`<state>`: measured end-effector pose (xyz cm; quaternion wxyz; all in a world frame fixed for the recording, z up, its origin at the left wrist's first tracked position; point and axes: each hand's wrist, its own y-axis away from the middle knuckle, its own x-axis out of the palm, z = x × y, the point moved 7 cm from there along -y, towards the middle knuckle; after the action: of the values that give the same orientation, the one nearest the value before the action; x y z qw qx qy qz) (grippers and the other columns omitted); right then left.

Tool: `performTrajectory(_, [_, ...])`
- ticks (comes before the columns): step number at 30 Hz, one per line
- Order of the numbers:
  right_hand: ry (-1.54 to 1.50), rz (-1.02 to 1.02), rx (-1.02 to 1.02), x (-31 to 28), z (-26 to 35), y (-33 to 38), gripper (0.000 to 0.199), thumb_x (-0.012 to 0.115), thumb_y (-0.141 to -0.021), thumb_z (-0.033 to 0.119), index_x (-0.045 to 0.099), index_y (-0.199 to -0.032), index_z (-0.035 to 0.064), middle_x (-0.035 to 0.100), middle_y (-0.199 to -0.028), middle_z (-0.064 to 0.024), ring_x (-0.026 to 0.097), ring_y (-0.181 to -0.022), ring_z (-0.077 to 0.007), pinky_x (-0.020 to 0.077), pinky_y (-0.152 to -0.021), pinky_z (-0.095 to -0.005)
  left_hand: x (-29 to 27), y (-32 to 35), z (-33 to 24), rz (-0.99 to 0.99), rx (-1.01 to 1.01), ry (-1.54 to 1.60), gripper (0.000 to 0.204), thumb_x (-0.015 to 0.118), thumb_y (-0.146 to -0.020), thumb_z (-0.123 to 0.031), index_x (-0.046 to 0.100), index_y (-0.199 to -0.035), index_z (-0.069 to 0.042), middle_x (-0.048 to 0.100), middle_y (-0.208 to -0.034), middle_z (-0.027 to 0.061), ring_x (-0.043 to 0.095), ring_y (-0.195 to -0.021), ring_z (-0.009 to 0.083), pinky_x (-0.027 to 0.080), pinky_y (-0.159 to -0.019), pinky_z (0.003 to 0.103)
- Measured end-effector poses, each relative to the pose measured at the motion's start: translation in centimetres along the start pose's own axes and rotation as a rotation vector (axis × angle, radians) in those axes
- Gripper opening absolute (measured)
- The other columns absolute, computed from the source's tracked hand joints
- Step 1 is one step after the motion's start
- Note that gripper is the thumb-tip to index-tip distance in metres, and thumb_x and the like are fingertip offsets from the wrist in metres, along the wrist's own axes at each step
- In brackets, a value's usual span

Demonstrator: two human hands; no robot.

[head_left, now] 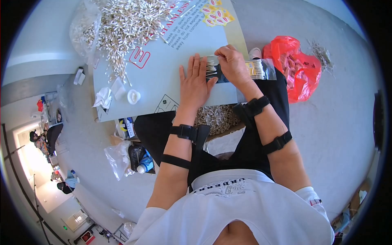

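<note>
My left hand (193, 86) lies flat on the tabletop with its fingers stretched out. Its forefinger and thumb are next to a clear plastic bag with white cotton swabs (211, 69) in it, on a dark patch. Over the right side of that bag my right hand (234, 67) is closed, thumb and fingers pressed together; whatever sits in the pinch is too small to make out. Just right of this wrist, a second clear bag of cotton swabs (256, 70) with a yellow label lies at the table's edge.
A large heap of loose cotton swabs (130, 24) covers the table's far left (159, 81). Yellow printed labels (218, 14) lie at the back. A small white round tub (133, 96) stands left. A red plastic bag (300, 73) is on the floor; a box of swabs (218, 118) sits below the table edge.
</note>
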<state>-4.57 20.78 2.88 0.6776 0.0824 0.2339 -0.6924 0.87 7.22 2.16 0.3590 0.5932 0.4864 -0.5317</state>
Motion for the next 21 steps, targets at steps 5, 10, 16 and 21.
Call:
performTrajectory(5, [-0.377, -0.146, 0.171, 1.0, -1.5, 1.6, 0.020, 0.054, -0.091, 0.005, 0.063, -0.108, -0.0018, 0.063, -0.113, -0.0182, 0.061, -0.105, -0.0302, 0.0467, -0.092, -0.0355, 0.1, -1.2, 0.3, 0.036, 0.057, -0.006, 0.065, 0.048, -0.096, -0.041, 0.029, -0.149, -0.008, 0.022, -0.157, 0.0132, 0.019, -0.146, 0.0288, 0.013, -0.116, 0.052])
performTrajectory(10, [-0.514, -0.277, 0.074, 1.8, -0.8, 3.1, 0.029, 0.050, -0.098, 0.010, 0.056, -0.122, -0.0053, 0.054, -0.133, -0.0177, 0.050, -0.125, -0.0243, 0.0371, -0.105, -0.0330, -0.6, -1.4, 3.1, -0.295, -0.110, 0.704, 0.060, 0.042, -0.101, -0.038, 0.029, -0.148, -0.003, 0.026, -0.155, 0.0172, 0.022, -0.145, 0.0287, 0.018, -0.117, 0.044])
performTrajectory(16, [-0.527, -0.320, 0.061, 2.6, -0.8, 1.9, 0.032, 0.049, -0.100, 0.017, 0.056, -0.125, -0.0027, 0.051, -0.136, -0.0176, 0.049, -0.126, -0.0262, 0.0354, -0.106, -0.0332, 0.3, -2.1, 3.6, -0.514, -0.312, 1.118, 0.056, 0.039, -0.103, -0.034, 0.033, -0.144, 0.004, 0.034, -0.149, 0.0219, 0.033, -0.138, 0.0299, 0.026, -0.113, 0.039])
performTrajectory(21, [-0.648, -0.200, 0.110, 2.9, -1.7, 1.5, 0.031, 0.049, -0.100, 0.018, 0.057, -0.124, -0.0017, 0.053, -0.135, -0.0191, 0.049, -0.126, -0.0275, 0.0366, -0.105, -0.0336, 1.0, -1.3, 2.5, -0.579, -0.329, 1.311, 0.055, 0.043, -0.103, -0.032, 0.036, -0.142, 0.005, 0.041, -0.143, 0.0230, 0.038, -0.136, 0.0271, 0.028, -0.113, 0.038])
